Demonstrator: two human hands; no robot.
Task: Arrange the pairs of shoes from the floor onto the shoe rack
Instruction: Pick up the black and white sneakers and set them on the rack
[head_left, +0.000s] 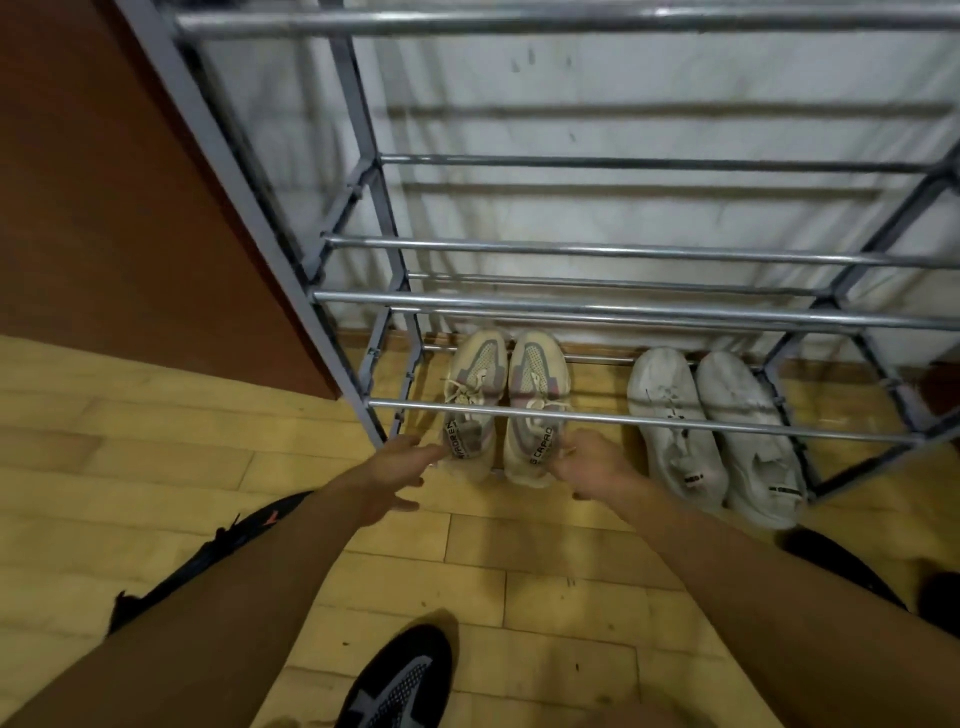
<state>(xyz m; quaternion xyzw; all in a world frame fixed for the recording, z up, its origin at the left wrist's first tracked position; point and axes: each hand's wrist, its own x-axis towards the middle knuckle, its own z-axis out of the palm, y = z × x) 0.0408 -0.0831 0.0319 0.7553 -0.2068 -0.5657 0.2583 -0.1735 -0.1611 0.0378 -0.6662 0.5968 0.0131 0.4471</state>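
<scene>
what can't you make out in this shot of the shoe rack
Head view:
- Right hand: fingers curl at a beige shoe's heel; grip or touch unclear, blurred.
- White shoes: heel labels too small to read.
- Black shoe: cut off by the bottom edge.
- Dark shape: mostly behind the right forearm; unidentifiable.
- Rack: top and right side cut off by the edges.

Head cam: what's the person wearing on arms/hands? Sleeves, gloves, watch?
Left hand and right hand are ungloved. No sleeve shows anywhere up to the frame edge, and no watch or wristband is visible. Rings: too blurred to tell.
</scene>
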